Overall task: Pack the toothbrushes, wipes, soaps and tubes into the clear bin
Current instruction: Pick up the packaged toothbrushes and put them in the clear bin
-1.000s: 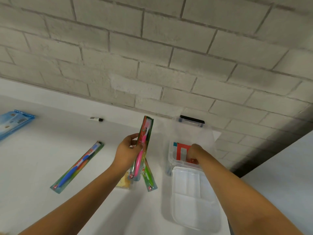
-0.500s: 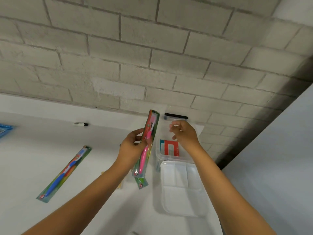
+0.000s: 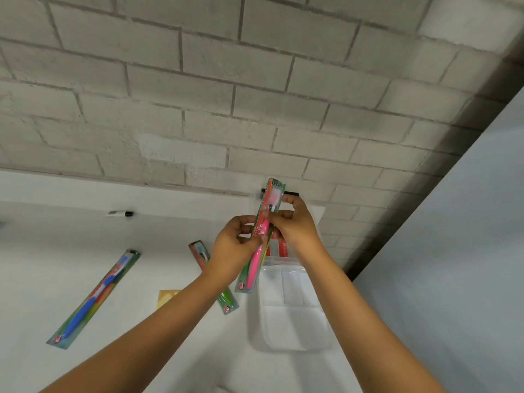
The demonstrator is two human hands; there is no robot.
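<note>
left hand point(image 3: 235, 248) + right hand point(image 3: 295, 225) | grip pink toothbrush pack point(image 3: 262, 236) | above clear bin point(image 3: 289, 316)

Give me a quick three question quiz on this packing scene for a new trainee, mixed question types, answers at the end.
1. True or false: both hands hold the pink toothbrush pack.
2. Which toothbrush pack lies farthest left on the table? A) blue B) green C) pink
3. Fill in: the clear bin's tray-like lid lies on the ____.

Key: 1 true, left hand and right hand both grip it. 2 A, the blue pack; the green pack is nearer the middle. 3 table.
</note>
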